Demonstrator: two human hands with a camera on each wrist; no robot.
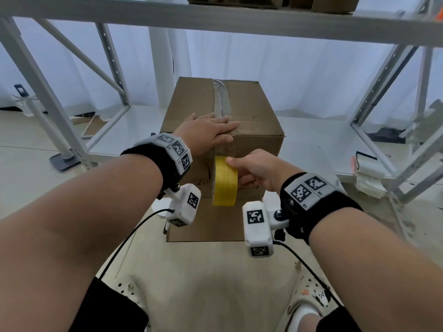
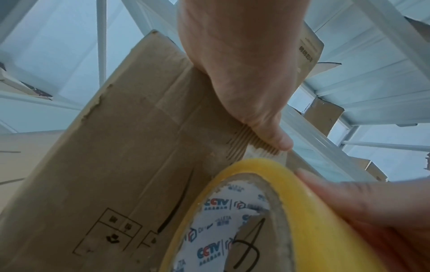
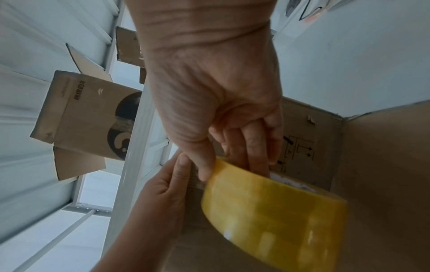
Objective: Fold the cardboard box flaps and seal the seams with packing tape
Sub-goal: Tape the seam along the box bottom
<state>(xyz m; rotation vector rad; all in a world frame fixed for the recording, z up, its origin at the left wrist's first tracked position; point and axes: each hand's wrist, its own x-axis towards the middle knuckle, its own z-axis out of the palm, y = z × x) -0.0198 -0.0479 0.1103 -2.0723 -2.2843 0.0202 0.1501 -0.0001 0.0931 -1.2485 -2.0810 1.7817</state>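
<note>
The cardboard box (image 1: 223,130) stands on the floor between the legs of a white shelf rack (image 1: 72,109), its flaps folded shut and a clear tape strip (image 1: 221,101) along the top seam. The left hand (image 1: 208,133) lies flat with straight fingers over the near top edge, thumb down the front. Just below, the right hand (image 1: 254,168) grips the yellow tape roll (image 1: 225,182) against the box front, fingers hidden inside its core; the strip there is hard to see.
</note>
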